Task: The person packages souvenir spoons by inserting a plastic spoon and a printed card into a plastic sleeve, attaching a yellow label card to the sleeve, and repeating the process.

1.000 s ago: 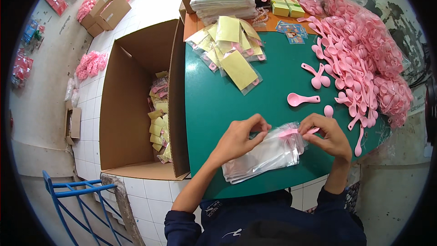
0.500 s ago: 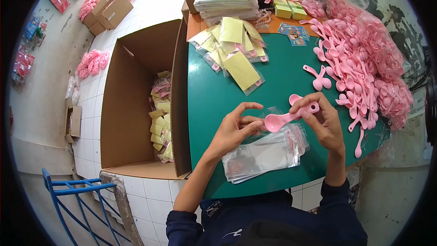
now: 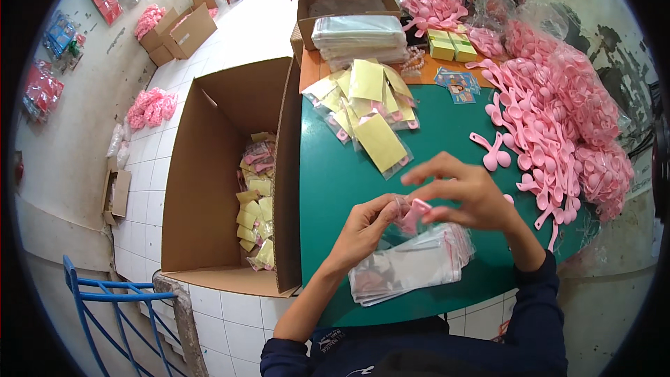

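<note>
My left hand point(image 3: 361, 232) pinches a small clear plastic bag with a pink measuring spoon point(image 3: 417, 209) at its mouth; the spoon's bowl end is hard to see through the film and fingers. My right hand point(image 3: 469, 197) hovers just right of the spoon handle with its fingers apart, a little blurred. Its thumb is close to the handle; whether they touch I cannot tell. Under both hands lies a stack of clear resealable bags point(image 3: 405, 272). Beyond them is a pile of filled bags with yellow cards point(image 3: 380, 143) and pink spoons inside.
A heap of pink spoons point(image 3: 537, 119) covers the right side of the green table point(image 3: 328, 188). Left of the table stands a big open carton point(image 3: 209, 202) with packed bags inside. Yellow card stacks point(image 3: 450, 45) and blue printed cards point(image 3: 460, 91) lie at the back.
The pink spoon has passed from my right hand to the bag in my left. My right hand has let go and its fingers have spread. The view has shifted slightly.
</note>
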Tool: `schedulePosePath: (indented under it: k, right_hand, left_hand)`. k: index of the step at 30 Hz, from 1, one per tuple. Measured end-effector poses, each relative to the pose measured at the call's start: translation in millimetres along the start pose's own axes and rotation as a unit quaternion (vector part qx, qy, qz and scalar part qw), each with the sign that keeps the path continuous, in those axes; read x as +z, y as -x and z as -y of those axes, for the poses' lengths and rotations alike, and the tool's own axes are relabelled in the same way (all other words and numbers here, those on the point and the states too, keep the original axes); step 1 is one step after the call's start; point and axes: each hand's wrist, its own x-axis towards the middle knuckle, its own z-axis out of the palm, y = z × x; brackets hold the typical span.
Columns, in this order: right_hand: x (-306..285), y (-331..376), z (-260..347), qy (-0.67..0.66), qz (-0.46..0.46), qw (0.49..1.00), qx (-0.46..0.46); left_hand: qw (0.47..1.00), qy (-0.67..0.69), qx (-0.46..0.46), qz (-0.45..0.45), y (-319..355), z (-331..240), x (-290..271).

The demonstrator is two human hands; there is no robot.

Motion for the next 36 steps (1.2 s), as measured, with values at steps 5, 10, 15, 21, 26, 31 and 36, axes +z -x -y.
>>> schedulePosePath:
  k: [5,10,15,21,26,31,36]
  right_hand:
    - [-62,-33,-167,0.195,-0.178,0.940,0.217]
    - [-73,-1,-276,0.415,-0.230,0.784,0.401]
    - [-76,-3,-267,0.307,-0.334,0.824,0.340]
    - [-72,-16,-165,0.206,-0.305,0.889,0.274]
    - [-41,-2,-10,-0.114,-0.175,0.962,0.177]
    - [-20,18,54,-0.056,-0.222,0.960,0.162]
    - [-18,23,50,0.127,-0.126,0.980,0.092]
  left_hand:
    - [0.993,0.060,0.084,-0.062,3,-9,-3]
    - [0.985,0.024,0.166,-0.042,4,-12,-9]
    - [0.985,0.028,0.170,-0.028,5,-21,-6]
    - [0.988,0.001,0.150,-0.045,4,-35,-8]
    - [0.998,-0.031,-0.004,-0.051,0,-52,-11]
    - [0.999,-0.022,0.012,-0.026,-5,-38,-7]
    - [0.999,-0.031,-0.009,-0.035,-6,-36,-1]
